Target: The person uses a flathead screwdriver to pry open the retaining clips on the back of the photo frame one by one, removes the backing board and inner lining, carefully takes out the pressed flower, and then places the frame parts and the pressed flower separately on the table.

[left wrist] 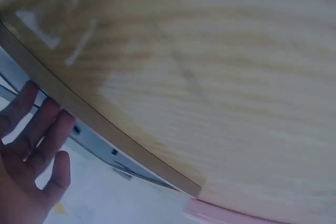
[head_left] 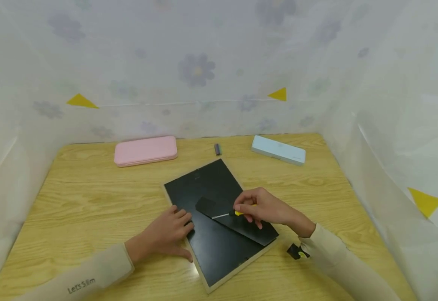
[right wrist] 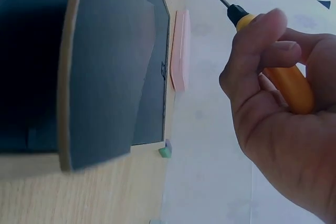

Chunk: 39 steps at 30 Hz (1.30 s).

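Note:
A picture frame (head_left: 215,246) with a pale wooden rim and black back lies face down, turned at an angle on the table. Its black easel leg (right wrist: 110,77) stands partly lifted off the back in the right wrist view. My right hand (head_left: 262,205) grips the yellow handle of a flat-blade screwdriver (right wrist: 294,90). In the head view the screwdriver's tip overlaps the leg's edge; contact cannot be told. My left hand (head_left: 166,232) rests its loosely bent fingertips on the frame's left rim, thumb lower along that side. The left wrist view shows those fingers (left wrist: 55,135) over the rim.
At the table's back lie a pink case (head_left: 145,151), a small dark block (head_left: 217,149) and a pale blue case (head_left: 278,149). Beside my right cuff is a small black and yellow object (head_left: 296,251) of unclear kind. Patterned sheets (head_left: 196,71) hang around the table.

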Available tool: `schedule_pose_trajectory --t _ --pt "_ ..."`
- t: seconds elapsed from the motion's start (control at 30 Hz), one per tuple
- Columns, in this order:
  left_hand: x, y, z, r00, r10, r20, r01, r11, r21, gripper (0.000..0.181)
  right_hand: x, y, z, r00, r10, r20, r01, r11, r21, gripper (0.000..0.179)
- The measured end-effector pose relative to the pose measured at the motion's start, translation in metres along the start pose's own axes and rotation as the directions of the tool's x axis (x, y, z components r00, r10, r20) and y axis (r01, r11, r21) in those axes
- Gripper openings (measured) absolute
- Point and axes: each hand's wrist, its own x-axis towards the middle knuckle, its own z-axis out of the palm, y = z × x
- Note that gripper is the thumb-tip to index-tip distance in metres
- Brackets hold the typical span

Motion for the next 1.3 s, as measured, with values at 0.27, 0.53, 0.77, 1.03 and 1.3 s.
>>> schedule_pose_trajectory --t 0.27,0.53,0.77,1.03,1.3 --pt "0.014 0.034 0.000 0.990 -0.140 0.009 0.140 0.989 -0.041 0.080 0.000 0.002 -0.001 1.000 0.007 -0.015 -0.007 1.000 0.001 0.021" --pt "0.031 0.069 0.001 0.967 -0.249 0.043 0.251 0.967 -0.039 0.074 0.000 0.006 -0.002 1.000 -0.010 -0.016 0.010 1.000 -0.005 0.023" --pt "0.047 0.082 -0.003 0.935 -0.334 0.120 0.344 0.936 -0.076 0.069 -0.002 0.010 -0.004 0.999 -0.004 -0.040 0.004 1.000 -0.010 0.025" --pt "0.073 0.090 0.002 0.926 -0.362 0.104 0.372 0.922 -0.108 0.070 -0.002 0.005 -0.008 0.999 0.007 -0.048 -0.007 1.000 -0.003 0.024" --pt "0.086 0.092 -0.010 0.899 -0.391 0.200 0.412 0.908 -0.077 0.054 -0.007 0.004 -0.011 0.998 0.006 -0.062 -0.008 1.000 -0.022 0.027"
